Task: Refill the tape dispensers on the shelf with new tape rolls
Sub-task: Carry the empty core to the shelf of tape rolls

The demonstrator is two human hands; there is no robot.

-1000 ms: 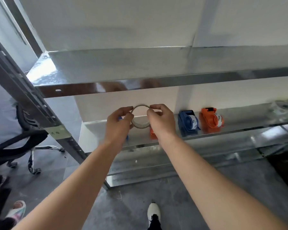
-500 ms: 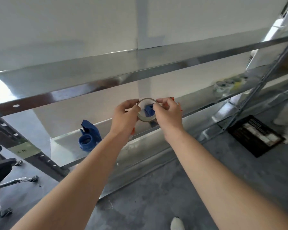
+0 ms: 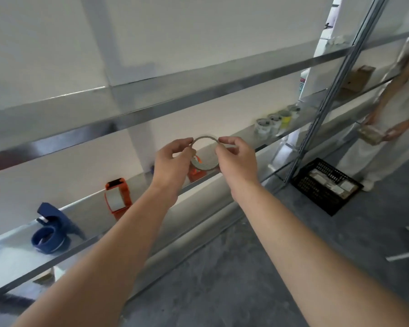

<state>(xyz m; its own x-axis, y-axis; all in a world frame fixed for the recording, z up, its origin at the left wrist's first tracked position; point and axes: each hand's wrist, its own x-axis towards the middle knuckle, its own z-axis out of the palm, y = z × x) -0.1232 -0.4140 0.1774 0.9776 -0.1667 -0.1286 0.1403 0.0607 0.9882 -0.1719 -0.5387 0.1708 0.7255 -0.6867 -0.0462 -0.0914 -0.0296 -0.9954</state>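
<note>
Both hands, left hand (image 3: 172, 159) and right hand (image 3: 234, 156), are pinching a thin ring (image 3: 204, 153), probably a spent tape core, above the shelf's front edge (image 3: 198, 182); fresh tape rolls (image 3: 273, 121) are waiting toward its right end. Picking at it calls for keeping the pinch light.

Blue tape dispenser (image 3: 51, 228) at the left end of the silver metal shelf (image 3: 17, 260); orange dispenser (image 3: 117, 197) with a pale grey roll face further along. Grey-beige ring (image 3: 204, 152) is seen at mid-shelf edge, orange showing behind it. White rolls (image 3: 264, 125) and one yellow roll (image 3: 285, 117) are listed toward the right end; black perforated crate (image 3: 326, 186) on mottled dark grey floor (image 3: 222, 279).
</note>
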